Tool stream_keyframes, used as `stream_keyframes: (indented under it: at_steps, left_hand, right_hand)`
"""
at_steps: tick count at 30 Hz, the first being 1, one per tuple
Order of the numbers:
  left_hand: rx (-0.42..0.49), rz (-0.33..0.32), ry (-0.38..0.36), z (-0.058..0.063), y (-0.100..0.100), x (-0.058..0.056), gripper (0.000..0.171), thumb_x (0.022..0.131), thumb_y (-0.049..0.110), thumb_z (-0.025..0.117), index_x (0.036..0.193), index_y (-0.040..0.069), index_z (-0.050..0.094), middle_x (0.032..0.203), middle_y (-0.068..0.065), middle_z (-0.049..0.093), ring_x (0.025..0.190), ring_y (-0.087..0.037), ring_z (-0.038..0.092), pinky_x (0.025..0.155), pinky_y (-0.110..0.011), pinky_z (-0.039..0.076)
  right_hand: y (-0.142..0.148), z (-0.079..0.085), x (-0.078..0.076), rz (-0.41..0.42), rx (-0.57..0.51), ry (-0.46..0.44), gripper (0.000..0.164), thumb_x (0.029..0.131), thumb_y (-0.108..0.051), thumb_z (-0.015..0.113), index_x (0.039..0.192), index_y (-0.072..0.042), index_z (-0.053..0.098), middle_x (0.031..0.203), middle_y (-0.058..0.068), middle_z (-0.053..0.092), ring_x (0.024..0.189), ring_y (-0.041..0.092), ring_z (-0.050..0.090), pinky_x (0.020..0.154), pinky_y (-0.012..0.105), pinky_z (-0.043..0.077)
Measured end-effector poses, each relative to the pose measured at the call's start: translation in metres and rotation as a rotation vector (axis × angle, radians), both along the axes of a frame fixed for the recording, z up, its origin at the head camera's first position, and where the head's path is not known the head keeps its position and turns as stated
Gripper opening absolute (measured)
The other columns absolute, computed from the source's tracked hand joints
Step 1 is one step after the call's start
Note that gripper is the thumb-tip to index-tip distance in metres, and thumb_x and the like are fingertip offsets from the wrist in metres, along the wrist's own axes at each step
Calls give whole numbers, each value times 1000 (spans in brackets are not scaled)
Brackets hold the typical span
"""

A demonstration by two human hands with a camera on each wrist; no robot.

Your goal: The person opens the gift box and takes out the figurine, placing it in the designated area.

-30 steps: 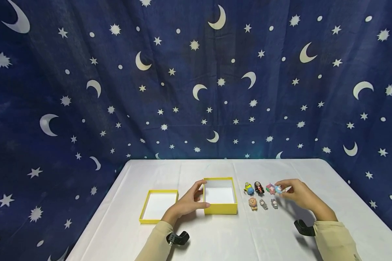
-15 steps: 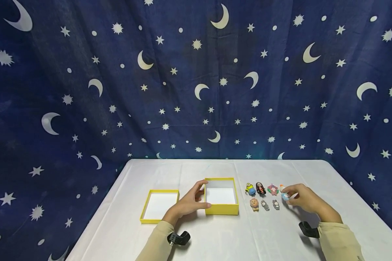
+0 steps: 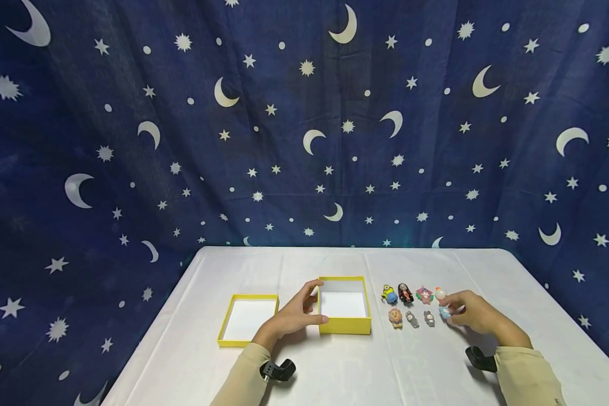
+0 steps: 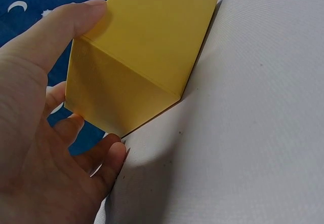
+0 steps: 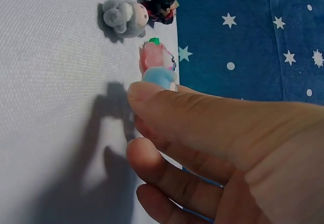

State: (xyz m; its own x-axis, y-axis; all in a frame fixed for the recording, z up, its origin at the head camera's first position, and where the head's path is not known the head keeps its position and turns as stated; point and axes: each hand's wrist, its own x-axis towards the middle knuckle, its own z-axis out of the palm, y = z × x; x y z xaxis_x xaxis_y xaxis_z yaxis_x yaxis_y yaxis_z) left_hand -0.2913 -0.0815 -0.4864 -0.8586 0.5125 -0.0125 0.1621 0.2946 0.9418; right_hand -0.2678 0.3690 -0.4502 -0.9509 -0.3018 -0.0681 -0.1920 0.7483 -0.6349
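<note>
My left hand (image 3: 294, 316) holds the left side of an open yellow box (image 3: 345, 325) with a white inside. Its thumb lies at the front corner and its fingers reach to the back; in the left wrist view the yellow box (image 4: 152, 36) shows its outer walls. With thumb and fingers, my right hand (image 3: 474, 313) pinches a small figurine (image 3: 444, 312) with a light blue body and a whitish, orange-topped head, low at the right end of the back row. In the right wrist view the blue body (image 5: 159, 76) shows past the thumb, partly hidden.
A shallow yellow lid (image 3: 247, 318) lies left of the box. Between box and right hand stand a minion figurine (image 3: 389, 294), a dark-haired doll (image 3: 405, 294), a pink figurine (image 3: 424, 295), a lion figurine (image 3: 395, 318) and two grey figurines (image 3: 412, 319). A starry curtain (image 3: 304, 124) hangs behind.
My right hand has brought the blue figurine slightly right and down, away from the pink figurine, which now shows fully. The left hand stays on the box.
</note>
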Motion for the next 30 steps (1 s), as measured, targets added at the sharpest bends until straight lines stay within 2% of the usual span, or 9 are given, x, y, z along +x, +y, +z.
stream_keyframes:
  at_steps: [8,20,30]
  left_hand:
    - [9,-5,-3,1,0,1,84,86,22,80,154,24,32,170,-13,17,149,-33,38,118,-51,38]
    - [7,-1,-12,3,0,1,84,86,24,80,155,24,32,170,-12,17,148,-32,39,118,-50,38]
    - [8,5,-12,0,0,0,83,86,23,80,154,26,33,170,-12,17,148,-32,39,119,-51,37]
  right_hand:
    - [0,-3,0,-12,7,-15,32,78,8,73,109,12,69,89,8,64,81,19,57,63,23,48]
    - [4,-8,0,-11,0,-35,30,77,6,75,107,10,70,86,6,62,76,11,51,63,22,44]
    - [7,-10,-2,28,-29,-10,29,77,5,75,105,9,70,84,4,62,75,8,51,63,22,44]
